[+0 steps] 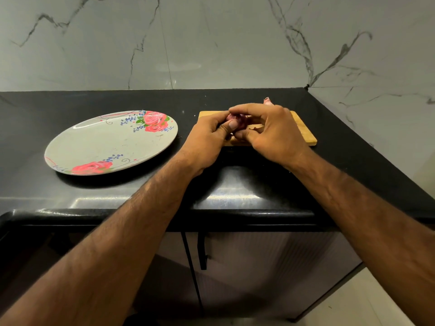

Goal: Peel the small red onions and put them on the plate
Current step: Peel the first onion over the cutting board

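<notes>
A: Onion [236,118], where is it?
B: Head view: over the wooden board [303,131], pinched between both hands. The left hand [208,140] curls round it, thumb on top; the right hand [273,135] curls fingers over it. The plate [106,144] sits apart, leftward.

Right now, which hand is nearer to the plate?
Left. The left hand sits just right of the plate, at the board's left end, gripping the onion. The right hand is farther right, over the board's middle, also gripping the onion.
</notes>
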